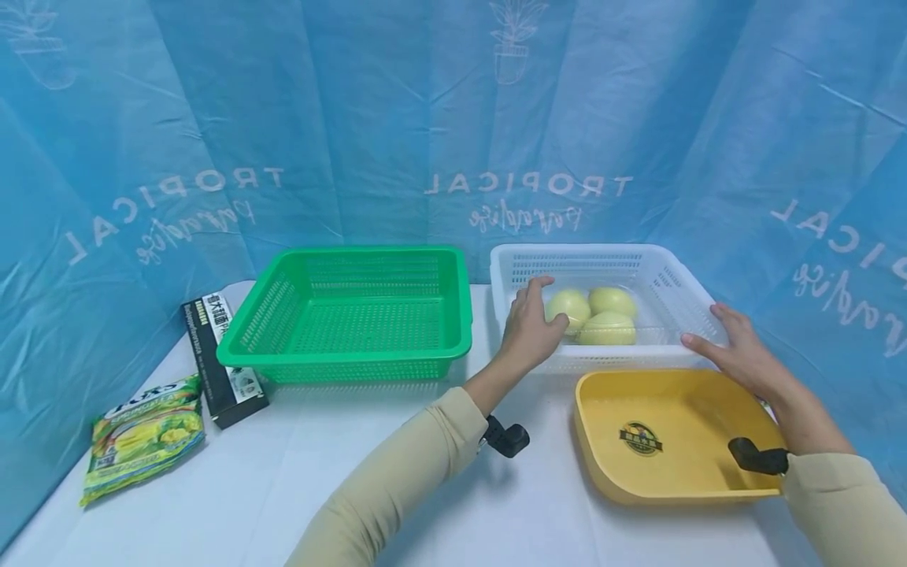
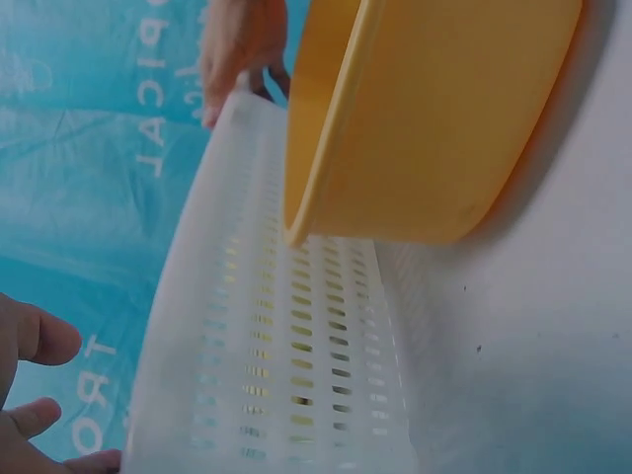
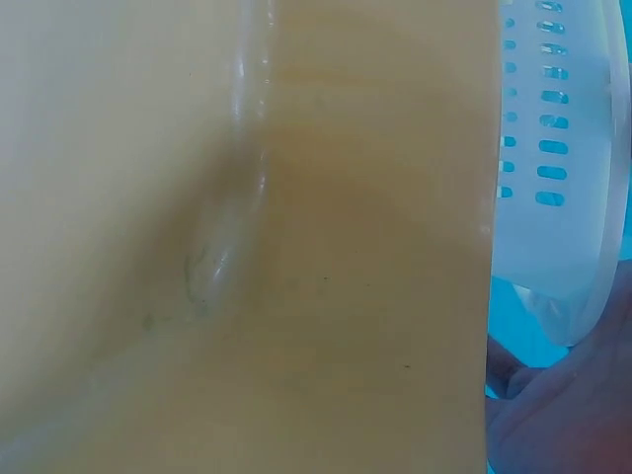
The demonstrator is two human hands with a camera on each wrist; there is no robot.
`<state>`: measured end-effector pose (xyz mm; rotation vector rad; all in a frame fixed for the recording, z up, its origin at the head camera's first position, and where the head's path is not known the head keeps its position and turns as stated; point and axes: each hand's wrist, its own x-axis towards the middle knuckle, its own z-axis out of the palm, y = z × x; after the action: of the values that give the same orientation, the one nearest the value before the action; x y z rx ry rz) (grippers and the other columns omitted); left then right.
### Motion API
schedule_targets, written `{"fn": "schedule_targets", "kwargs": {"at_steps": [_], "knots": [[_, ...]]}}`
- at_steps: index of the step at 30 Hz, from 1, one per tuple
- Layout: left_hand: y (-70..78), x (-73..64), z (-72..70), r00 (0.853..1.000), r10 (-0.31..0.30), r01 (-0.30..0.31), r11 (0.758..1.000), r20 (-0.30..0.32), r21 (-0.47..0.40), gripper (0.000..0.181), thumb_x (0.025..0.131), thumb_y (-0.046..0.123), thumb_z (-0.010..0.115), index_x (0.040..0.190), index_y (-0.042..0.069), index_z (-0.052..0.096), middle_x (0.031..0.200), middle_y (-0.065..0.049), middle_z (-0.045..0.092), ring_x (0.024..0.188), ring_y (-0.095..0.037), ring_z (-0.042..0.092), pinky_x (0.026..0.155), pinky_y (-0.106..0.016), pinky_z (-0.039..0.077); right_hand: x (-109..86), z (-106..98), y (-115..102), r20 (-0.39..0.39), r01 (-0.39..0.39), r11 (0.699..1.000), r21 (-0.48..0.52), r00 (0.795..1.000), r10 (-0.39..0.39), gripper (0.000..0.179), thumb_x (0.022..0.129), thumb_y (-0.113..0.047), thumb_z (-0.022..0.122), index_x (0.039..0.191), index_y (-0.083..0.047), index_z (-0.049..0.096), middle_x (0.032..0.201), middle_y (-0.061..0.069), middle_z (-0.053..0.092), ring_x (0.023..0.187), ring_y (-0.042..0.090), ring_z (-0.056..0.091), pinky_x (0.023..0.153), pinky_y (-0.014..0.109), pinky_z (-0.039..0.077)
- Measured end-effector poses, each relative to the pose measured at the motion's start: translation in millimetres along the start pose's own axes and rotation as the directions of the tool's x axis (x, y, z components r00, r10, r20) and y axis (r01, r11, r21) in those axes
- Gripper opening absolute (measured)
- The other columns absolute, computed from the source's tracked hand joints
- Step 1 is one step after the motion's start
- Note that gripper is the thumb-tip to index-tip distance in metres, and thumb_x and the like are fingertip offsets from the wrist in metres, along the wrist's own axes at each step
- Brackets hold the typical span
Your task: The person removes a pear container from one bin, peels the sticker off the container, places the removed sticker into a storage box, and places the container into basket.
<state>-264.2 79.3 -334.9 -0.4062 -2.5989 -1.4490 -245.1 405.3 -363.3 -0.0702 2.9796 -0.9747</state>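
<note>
A white slotted plastic basket (image 1: pixel 687 303) stands at the back right. In it lie three pale yellow-green round fruits (image 1: pixel 608 329), with clear plastic showing around them. My left hand (image 1: pixel 531 331) is over the basket's left part, thumb and fingers spread, the thumb close beside the nearest fruit. In the left wrist view, those spread fingers (image 2: pixel 39 341) show near the white rim with nothing between them. At the basket's front right corner, my right hand (image 1: pixel 751 358) holds the rim between thumb and fingers. That corner grip also shows in the left wrist view.
A yellow basin (image 1: pixel 680 441) with a round label sits just in front of the white basket, under my right forearm. Left of the basket stands a green basket (image 1: pixel 354 366). Farther left lie a black box (image 1: pixel 220 362) and a yellow-green packet (image 1: pixel 145 437). Blue curtain (image 1: pixel 397 118) hangs behind.
</note>
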Motion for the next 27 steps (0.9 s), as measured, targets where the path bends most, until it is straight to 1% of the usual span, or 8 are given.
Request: {"fn": "schedule_targets", "kwargs": {"at_steps": [2,5,7,11,15,22,27], "knots": [[1.4,-4.7,-2.7,1.000,0.000,0.000,1.000,0.015,-0.012,0.057,0.085,0.016,0.055,0.139,0.020,0.039,0.124,-0.009,0.052,0.095,-0.020,0.050,0.072,-0.030,0.042,-0.6,0,0,-0.003,-0.001,1.000,-0.003,1.000,0.001,0.092,0.094,-0.048,0.050,0.150,-0.001,-0.006,0.152,0.032,-0.013,0.135,0.060,0.002,0.096,0.078,0.015],[2.3,-10.5,-6.1,1.000,0.003,-0.002,1.000,0.025,-0.026,0.058,0.084,0.016,0.055,0.139,0.020,0.039,0.125,-0.009,0.052,0.095,-0.018,0.049,0.075,-0.031,0.043,-1.4,0,-1,-0.010,0.007,1.000,-0.005,1.000,-0.007,0.091,0.094,-0.047,0.050,0.150,0.001,-0.005,0.152,0.032,-0.012,0.135,0.060,0.000,0.097,0.078,0.013],[2.6,-14.0,-8.5,1.000,0.009,-0.008,0.999,0.029,-0.043,0.058,0.083,0.015,0.055,0.139,0.019,0.040,0.126,-0.009,0.052,0.100,-0.019,0.051,0.081,-0.033,0.045,-1.2,0,-1,-0.012,0.010,1.000,-0.009,1.000,-0.010,0.091,0.094,-0.047,0.050,0.150,0.001,-0.005,0.153,0.032,-0.012,0.136,0.059,-0.002,0.097,0.078,0.012],[2.7,-20.6,-14.4,0.999,0.019,-0.015,0.995,0.041,-0.101,0.057,0.083,0.015,0.055,0.138,0.019,0.040,0.134,-0.009,0.049,0.118,-0.022,0.050,0.095,-0.041,0.045,-0.6,0,0,-0.005,0.011,1.000,-0.017,1.000,-0.011,0.090,0.095,-0.046,0.049,0.149,0.001,-0.006,0.152,0.032,-0.015,0.135,0.060,-0.003,0.098,0.078,0.012],[2.2,-27.6,-21.2,0.998,0.036,-0.029,0.988,0.044,-0.155,0.056,0.084,0.016,0.055,0.138,0.018,0.041,0.138,-0.008,0.047,0.129,-0.024,0.045,0.101,-0.046,0.043,0.2,0,1,-0.008,0.012,1.000,-0.023,1.000,-0.012,0.090,0.095,-0.046,0.049,0.149,0.001,-0.006,0.152,0.033,-0.014,0.135,0.060,-0.003,0.097,0.078,0.012],[-0.7,-39.6,-32.3,0.996,0.061,-0.051,0.985,0.059,-0.166,0.054,0.086,0.018,0.055,0.138,0.019,0.040,0.140,-0.005,0.045,0.132,-0.022,0.043,0.103,-0.047,0.042,-0.7,0,0,-0.015,0.011,0.999,-0.038,1.000,-0.012,0.091,0.094,-0.047,0.049,0.149,0.002,-0.004,0.151,0.035,-0.012,0.134,0.061,-0.001,0.096,0.079,0.013],[-2.2,-45.9,-38.9,0.995,0.068,-0.054,0.982,0.072,-0.180,0.053,0.086,0.020,0.055,0.137,0.020,0.040,0.142,-0.005,0.044,0.134,-0.022,0.042,0.105,-0.046,0.042,-2.2,-1,-4,-0.002,0.012,0.998,-0.064,1.000,-0.012,0.091,0.094,-0.048,0.049,0.149,0.002,-0.004,0.151,0.035,-0.010,0.134,0.061,-0.001,0.096,0.079,0.013]]}}
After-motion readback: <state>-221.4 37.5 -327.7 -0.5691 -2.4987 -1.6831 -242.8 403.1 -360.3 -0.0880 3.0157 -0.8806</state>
